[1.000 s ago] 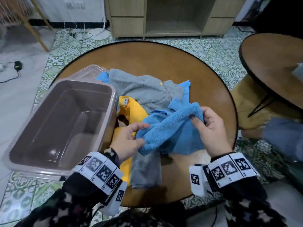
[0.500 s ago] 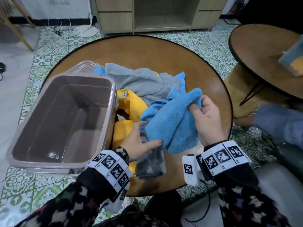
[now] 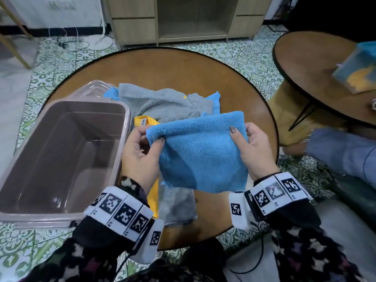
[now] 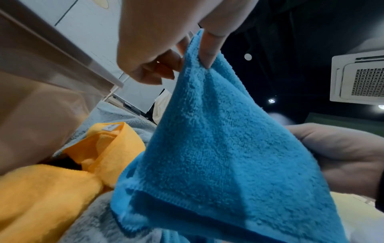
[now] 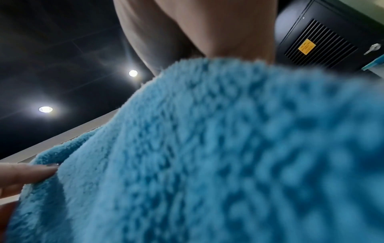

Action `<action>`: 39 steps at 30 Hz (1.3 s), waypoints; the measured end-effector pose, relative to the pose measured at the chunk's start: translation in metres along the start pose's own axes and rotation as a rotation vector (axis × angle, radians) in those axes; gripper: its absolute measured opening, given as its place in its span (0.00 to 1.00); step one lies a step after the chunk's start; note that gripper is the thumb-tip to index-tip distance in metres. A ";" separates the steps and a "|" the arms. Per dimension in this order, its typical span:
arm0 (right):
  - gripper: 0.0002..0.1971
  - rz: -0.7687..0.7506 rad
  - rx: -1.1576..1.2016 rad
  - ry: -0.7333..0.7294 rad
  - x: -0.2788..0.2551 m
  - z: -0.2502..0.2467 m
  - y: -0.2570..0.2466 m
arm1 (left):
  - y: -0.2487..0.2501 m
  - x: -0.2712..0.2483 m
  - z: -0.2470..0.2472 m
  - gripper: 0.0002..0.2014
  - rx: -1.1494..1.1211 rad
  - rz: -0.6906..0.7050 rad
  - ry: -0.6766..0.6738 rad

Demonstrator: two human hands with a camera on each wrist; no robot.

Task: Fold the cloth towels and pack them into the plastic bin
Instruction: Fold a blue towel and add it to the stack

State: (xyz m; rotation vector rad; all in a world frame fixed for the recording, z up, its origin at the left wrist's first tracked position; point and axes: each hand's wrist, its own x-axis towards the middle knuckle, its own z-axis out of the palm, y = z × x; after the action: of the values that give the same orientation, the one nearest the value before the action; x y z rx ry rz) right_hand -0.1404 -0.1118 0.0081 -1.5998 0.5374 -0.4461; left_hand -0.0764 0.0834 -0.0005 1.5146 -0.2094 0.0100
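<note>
Both hands, the left hand (image 3: pixel 140 153) and the right hand (image 3: pixel 257 149), pinch the top corners of a folded blue terry towel (image 3: pixel 201 153) between them; an empty brown plastic bin (image 3: pixel 122 151) sits just left of the left hand.

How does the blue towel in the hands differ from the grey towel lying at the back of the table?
The blue towel is held up off the table, pinched at its top corners by the left hand and right hand; the grey towel lies loose on the round table, untouched. The blue towel hangs as a neat, flat rectangle; the grey towel is rumpled, with others partly over it. Both look like fluffy terry cloth, and neither is in the plastic bin.
</note>
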 end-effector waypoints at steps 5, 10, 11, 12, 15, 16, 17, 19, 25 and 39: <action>0.04 0.028 0.043 -0.078 -0.001 -0.003 0.005 | -0.008 0.008 -0.009 0.14 0.063 -0.007 0.041; 0.10 0.010 0.034 -0.164 -0.003 0.004 0.007 | -0.011 0.009 -0.011 0.14 0.143 -0.024 0.048; 0.10 -0.007 0.003 -0.169 -0.002 0.006 0.006 | -0.009 0.010 -0.009 0.14 0.151 -0.041 0.046; 0.10 -0.039 -0.022 -0.152 -0.002 0.007 0.004 | -0.006 0.012 -0.006 0.14 0.156 -0.044 0.055; 0.10 -0.223 0.053 -0.077 -0.001 0.010 -0.007 | 0.018 0.017 -0.001 0.13 0.189 0.197 0.095; 0.10 -0.262 0.123 -0.093 -0.003 0.008 -0.009 | 0.027 0.015 -0.003 0.14 0.165 0.322 0.065; 0.11 -0.264 0.184 -0.125 -0.007 0.004 -0.008 | 0.033 0.010 -0.006 0.15 0.149 0.417 0.014; 0.13 -0.181 0.223 -0.201 -0.021 -0.008 0.008 | 0.028 -0.008 -0.020 0.12 0.205 0.478 -0.121; 0.12 0.273 -0.224 -0.524 -0.079 -0.028 0.119 | -0.052 -0.062 -0.067 0.14 1.005 -0.225 -0.814; 0.05 0.301 -0.576 -0.150 -0.061 0.001 0.129 | -0.080 -0.016 -0.016 0.11 0.741 -0.219 -0.409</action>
State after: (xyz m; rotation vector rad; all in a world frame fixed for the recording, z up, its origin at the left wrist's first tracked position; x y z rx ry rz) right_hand -0.1995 -0.0842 -0.1183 -2.0347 0.8251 0.0701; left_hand -0.0791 0.0960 -0.0824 2.2654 -0.3929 -0.4429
